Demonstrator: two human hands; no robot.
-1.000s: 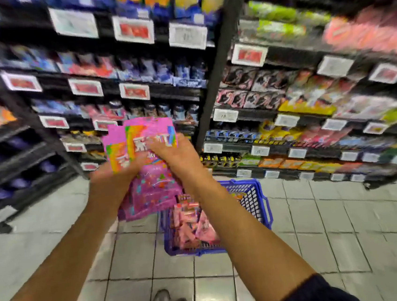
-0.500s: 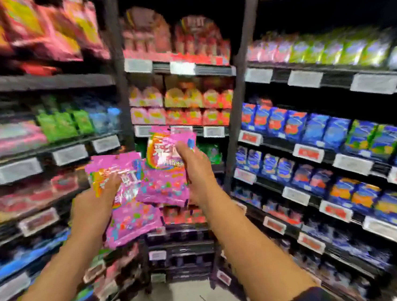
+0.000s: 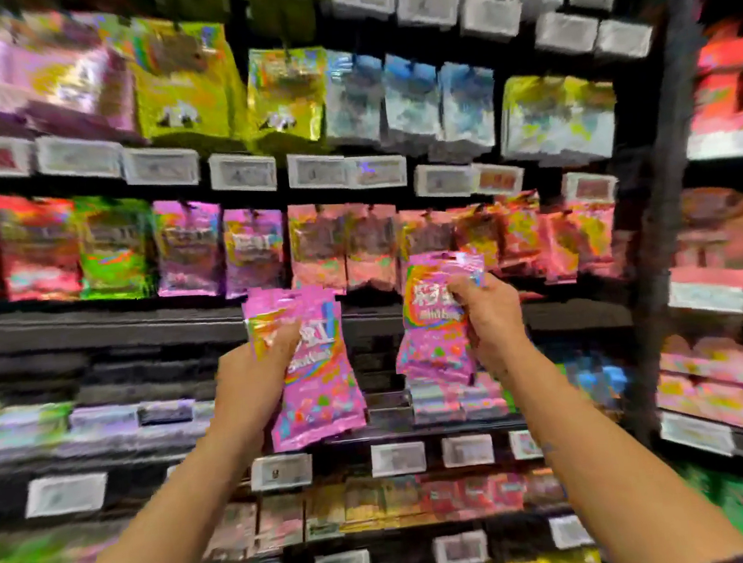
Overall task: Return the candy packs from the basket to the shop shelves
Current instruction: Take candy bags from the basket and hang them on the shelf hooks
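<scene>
My left hand (image 3: 252,385) grips a small stack of pink candy packs (image 3: 313,379) by their left edge, thumb across the front. My right hand (image 3: 488,319) grips another pink candy pack (image 3: 433,320) by its right side, held a little higher. Both are raised in front of the shop shelves, just below a row of hanging pink packs (image 3: 342,243) of similar look. The two held bundles are apart, with a gap between them. The basket is out of view.
Black shelving (image 3: 90,324) fills the view, with white price tags (image 3: 279,472) along each rail. Green, yellow and blue packs (image 3: 409,94) hang above. A dark upright post (image 3: 673,203) divides off the right bay. The picture is blurred.
The view swung up from the floor and basket to the shelves. My hands moved apart, splitting the packs into two separate bundles, and rose toward the row of pink packs.
</scene>
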